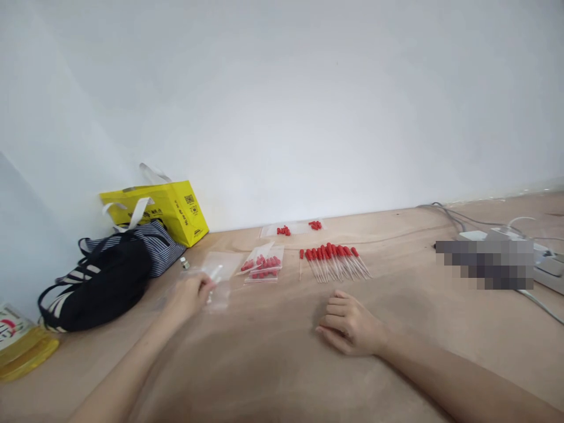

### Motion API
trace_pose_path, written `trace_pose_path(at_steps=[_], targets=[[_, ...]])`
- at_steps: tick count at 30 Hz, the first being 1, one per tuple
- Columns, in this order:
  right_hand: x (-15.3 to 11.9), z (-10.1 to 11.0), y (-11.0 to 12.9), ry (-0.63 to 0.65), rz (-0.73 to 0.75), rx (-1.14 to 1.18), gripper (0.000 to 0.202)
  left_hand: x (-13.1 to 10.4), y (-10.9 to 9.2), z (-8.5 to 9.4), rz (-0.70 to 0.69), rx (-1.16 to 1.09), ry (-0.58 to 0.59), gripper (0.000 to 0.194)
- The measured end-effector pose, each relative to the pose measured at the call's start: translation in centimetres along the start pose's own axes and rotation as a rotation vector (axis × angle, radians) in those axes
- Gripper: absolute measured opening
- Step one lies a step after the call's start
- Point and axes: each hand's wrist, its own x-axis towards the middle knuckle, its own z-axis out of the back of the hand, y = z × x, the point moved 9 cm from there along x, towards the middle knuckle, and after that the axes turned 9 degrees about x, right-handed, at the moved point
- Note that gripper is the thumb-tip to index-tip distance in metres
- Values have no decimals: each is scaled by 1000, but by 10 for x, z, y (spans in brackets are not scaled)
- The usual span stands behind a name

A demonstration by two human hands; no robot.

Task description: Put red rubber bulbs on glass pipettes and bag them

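Observation:
My left hand [189, 292] is over clear plastic bags [224, 263] on the left of the table, its fingers curled together and slightly blurred. Whatever lies between those fingertips, I cannot make out. Resting on the wood, my right hand [350, 323] has loosely folded fingers with nothing seen in them. Beyond it lies a row of droppers with red bulbs [329, 252] and thin clear stems pointing toward me. One dropper [301, 263] lies a little apart at the row's left end. Zip bags of red rubber bulbs [264, 267] lie between the row and my left hand.
More red bulbs [284, 231] lie on clear bags near the wall. At left are a small vial [184, 263], a black bag [101, 288], a yellow bag [187, 214] and a bottle of yellow liquid [30, 349]. A power strip [549, 273] with cables stands right, beside a pixelated patch.

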Motion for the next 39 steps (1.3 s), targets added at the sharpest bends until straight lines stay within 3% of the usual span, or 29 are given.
trace_pose_path(at_steps=[3,5,7,10,12,14,17,20,22,25,27,31,35,39], targets=[[0,10,-3,-93,-34,-2,19,-37,-59,1,-348,-206,134,14],[-1,23,-7,-195,-79,2,16,-69,-117,8,-699,-289,117,12],[-3,35,-9,-260,-111,18,29,-99,-169,12,-1022,-321,65,14],[-1,35,-12,-158,-138,78,47,-126,-224,11,-1328,-273,-53,13],[-1,25,-18,-17,-191,131,49,-127,-242,10,-1379,-289,-92,11],[-4,16,-28,88,-270,162,47,-114,-245,8,-1271,-359,-71,8],[-10,8,-43,149,-386,172,47,-80,-218,-4,-859,-587,47,7],[-15,4,-51,161,-450,193,48,-63,-184,-35,-439,-915,292,16],[-17,2,-53,164,-457,211,47,-68,-179,-56,-280,-1121,505,25],[-17,2,-53,170,-455,227,46,-84,-189,-71,-152,-1327,757,40],[-16,1,-53,187,-465,231,49,-91,-192,-74,-73,-1406,822,47],[-13,-4,-48,221,-508,239,72,-93,-188,-74,43,-1468,786,64],[-7,-13,-39,220,-537,244,100,-94,-187,-70,55,-1486,752,70],[-6,-24,-36,238,-605,249,106,-94,-188,-68,44,-1473,717,66]])
